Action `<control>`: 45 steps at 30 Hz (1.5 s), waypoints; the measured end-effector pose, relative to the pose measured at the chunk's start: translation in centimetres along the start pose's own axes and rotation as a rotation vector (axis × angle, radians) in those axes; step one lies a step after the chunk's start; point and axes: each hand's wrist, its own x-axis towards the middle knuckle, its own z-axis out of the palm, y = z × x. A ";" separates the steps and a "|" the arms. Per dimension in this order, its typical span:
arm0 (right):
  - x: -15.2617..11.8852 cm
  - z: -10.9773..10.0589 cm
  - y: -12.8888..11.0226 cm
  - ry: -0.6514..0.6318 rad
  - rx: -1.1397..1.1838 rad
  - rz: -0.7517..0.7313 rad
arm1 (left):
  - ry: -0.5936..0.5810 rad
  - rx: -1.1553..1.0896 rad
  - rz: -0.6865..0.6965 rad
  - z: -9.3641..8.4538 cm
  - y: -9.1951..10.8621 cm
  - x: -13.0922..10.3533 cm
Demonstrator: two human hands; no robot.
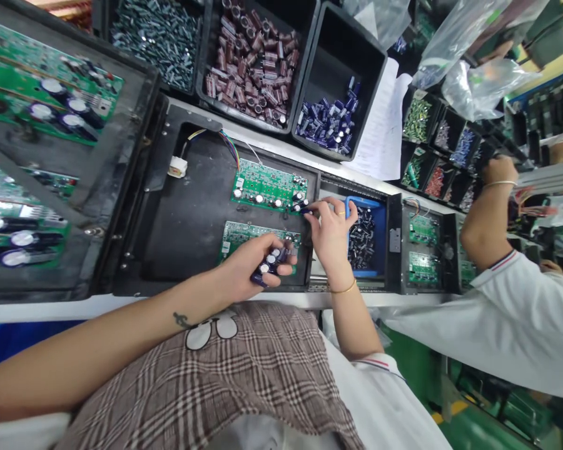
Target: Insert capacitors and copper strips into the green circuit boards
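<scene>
My left hand (251, 261) is curled around several dark capacitors (268, 262) with pale round tops. It hovers over the nearer green circuit board (232, 236) and covers part of it. My right hand (331, 231) reaches to the right end of the farther green circuit board (263, 187), its thumb and fingertips pinched at a small dark capacitor (304, 209). Several capacitors stand on that board along its near edge and right end. Both boards lie in a black tray (178, 219); coloured wires run from the farther board to a white connector (177, 167).
Behind the tray stand black bins of brown capacitors (258, 65), blue capacitors (328, 122) and small dark parts (154, 40). A blue box (368, 273) of black parts is right of my right hand. At right, a co-worker's arm (485, 212) reaches toward small compartments (434, 150).
</scene>
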 end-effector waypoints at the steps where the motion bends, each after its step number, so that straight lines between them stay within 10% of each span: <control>1: 0.1 -0.1 0.0 -0.009 -0.009 -0.011 | 0.000 -0.006 0.014 -0.1 -0.1 -0.3; 23: 1.0 0.0 2.0 -0.030 0.113 -0.118 | 0.050 0.078 0.244 -1.1 1.0 -0.4; 45: -0.4 0.2 -0.5 0.064 0.106 -0.034 | 0.057 0.181 0.190 -1.0 -0.3 -1.5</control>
